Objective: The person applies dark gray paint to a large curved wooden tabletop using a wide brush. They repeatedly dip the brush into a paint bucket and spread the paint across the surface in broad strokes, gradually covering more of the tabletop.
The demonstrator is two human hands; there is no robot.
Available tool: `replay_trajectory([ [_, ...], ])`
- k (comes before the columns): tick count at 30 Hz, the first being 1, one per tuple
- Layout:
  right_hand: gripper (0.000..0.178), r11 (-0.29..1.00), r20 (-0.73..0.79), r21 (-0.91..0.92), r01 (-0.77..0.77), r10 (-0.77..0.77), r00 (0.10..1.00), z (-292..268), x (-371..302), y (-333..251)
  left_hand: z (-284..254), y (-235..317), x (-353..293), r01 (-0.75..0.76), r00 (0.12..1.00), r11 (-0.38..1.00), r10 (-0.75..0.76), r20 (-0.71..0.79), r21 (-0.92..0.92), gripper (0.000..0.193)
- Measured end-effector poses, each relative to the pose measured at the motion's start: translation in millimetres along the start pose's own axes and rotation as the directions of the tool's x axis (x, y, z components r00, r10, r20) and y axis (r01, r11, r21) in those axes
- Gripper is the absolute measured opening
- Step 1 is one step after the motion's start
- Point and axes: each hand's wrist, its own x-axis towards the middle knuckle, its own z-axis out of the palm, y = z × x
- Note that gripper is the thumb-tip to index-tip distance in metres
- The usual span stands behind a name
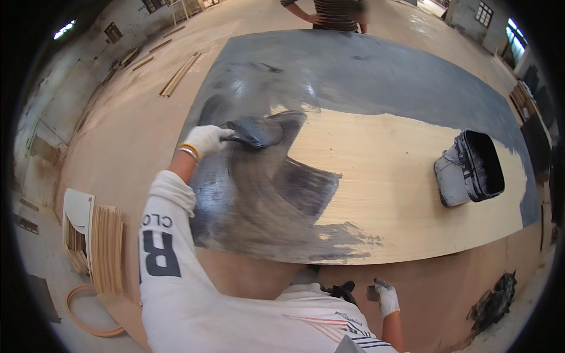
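My left hand (206, 141), in a white glove with a yellow cuff, is closed around the handle of a wide, dark-coated paint brush (252, 132). The bristles rest on a large wooden board (365, 156), over its left part, amid swirled, wet-looking dark paint (259, 182). Bare pale wood shows across the middle and near right. My right hand (386, 298), also gloved, hangs low beyond the board's near edge, by my body. Its fingertips are stained dark and loosely apart, with nothing seen in them. A paint-smeared square bucket (469, 167) stands on the board's right part.
Across the board's far edge stands a person (335, 15) in a striped top. Stacked wooden strips (107, 247) and a round hoop (94, 312) are at lower left. Thin slats (179, 75) lie on the floor at upper left; a crumpled dark sheet (495, 300) lies at lower right.
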Motion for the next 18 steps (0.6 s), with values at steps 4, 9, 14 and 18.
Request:
replay_trajectory([
  [4,0.039,0.995,-0.034,0.089,0.052,-0.049,0.998,-9.4,-0.6,6.0,-2.8,-16.6,19.8,-0.012,1.0,1.0,0.012,0.008,-0.007,0.044],
  [9,0.039,0.986,-0.084,0.165,-0.037,0.051,0.995,-7.5,-13.7,21.3,-18.5,65.7,37.9,-0.177,0.984,0.983,0.174,-0.046,-0.056,0.046],
  [14,0.038,0.979,-0.106,0.201,0.026,-0.004,0.994,-6.2,-26.2,30.5,-28.3,44.0,98.1,-0.13,0.991,0.99,0.129,-0.03,-0.059,0.045],
  [18,0.04,0.973,-0.176,0.222,0.066,-0.026,0.984,-11.2,-35.0,35.9,-52.6,80.6,89.0,-0.175,0.985,0.983,0.174,-0.017,-0.053,0.042],
])
